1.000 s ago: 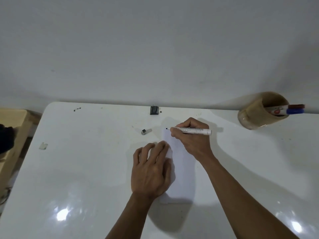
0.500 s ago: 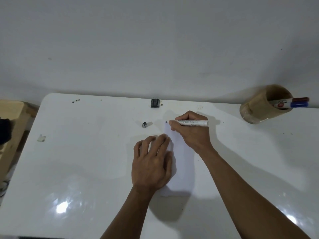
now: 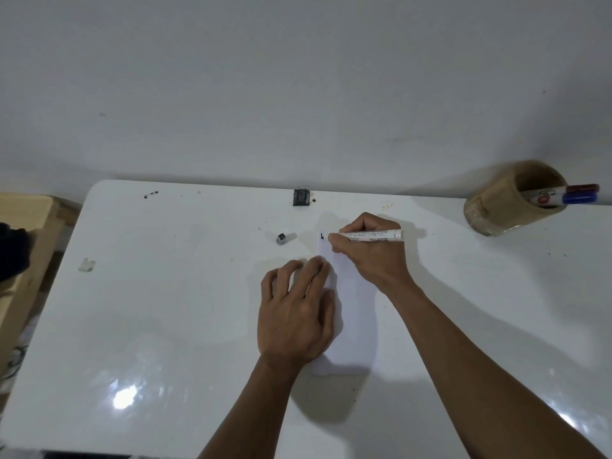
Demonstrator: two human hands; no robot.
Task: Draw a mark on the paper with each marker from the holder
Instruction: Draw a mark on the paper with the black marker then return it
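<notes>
While the right hand (image 3: 367,251) grips the black marker (image 3: 371,235) with its tip on the far left corner of the paper (image 3: 356,323), the left hand (image 3: 296,313) lies flat and spread, holding nothing, pressing the sheet's left edge against the desk (image 3: 165,309). A short black mark (image 3: 322,236) is visible at the tip.

Likely faults from this position:

1. Run-off. The tip works just beside the paper's edge; a stroke drifting left or away from the person would probably ink the desk surface.
2. Sheet slip. The glossy desk offers little friction. If the left hand lifts early, the paper may slide or rotate under the stroke.
3. Smear. The right hand rests on the sheet near the mark and could drag fresh ink.
4. Cap loss. A small grey cap (image 3: 284,238) lies loose on the desk, near the sheet's far left corner; a sweep of either hand could knock it away.
5. Incomplete task. The holder (image 3: 496,207), well apart at the far right, contains a red marker (image 3: 576,188) and a blue marker (image 3: 578,198); a reach across could tip it.
</notes>
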